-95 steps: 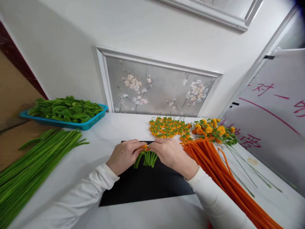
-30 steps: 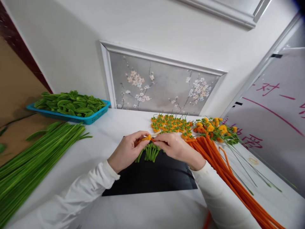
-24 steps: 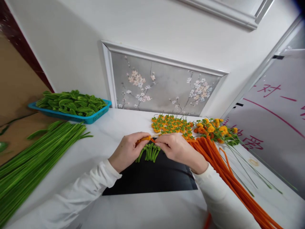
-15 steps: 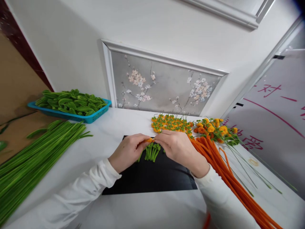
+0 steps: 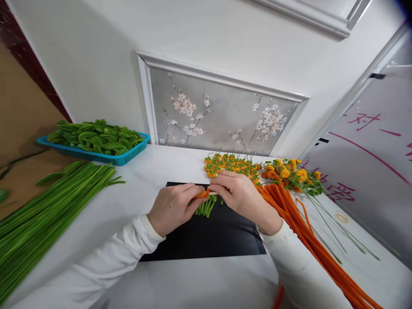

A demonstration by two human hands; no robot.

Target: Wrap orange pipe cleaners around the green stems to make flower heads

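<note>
White table (image 5: 154, 171) carries everything. Stock, largest first: long green pipe cleaners (image 5: 48, 206) heaped at the near left, a big sheaf; orange pipe cleaners (image 5: 309, 236) fanned along the right, also plenty. Looks like lots of raw material left.

Blue basket (image 5: 128, 158) at the far left holds bent green leaf shapes, piled above the rim. Black mat (image 5: 209, 236) lies centre, near edge.

Finished side: a patch of small orange-and-green buds (image 5: 230, 165) at the far centre of the table, dozens, packed close. Just right of it, yellow-orange flowers on wire stems (image 5: 289, 174), a smaller bunch, stems trailing to the near right.

In work: short green stubs (image 5: 206, 208) lie on the mat under the hands, a handful, none joined yet as far as I can tell.

Left hand (image 5: 172, 208) and right hand (image 5: 240, 195) meet over the mat's far edge, fingertips pinching one small orange piece (image 5: 202, 194) between them; a pale thin stem shows beside it. My read: one bud mid-build, batch partly done.
</note>
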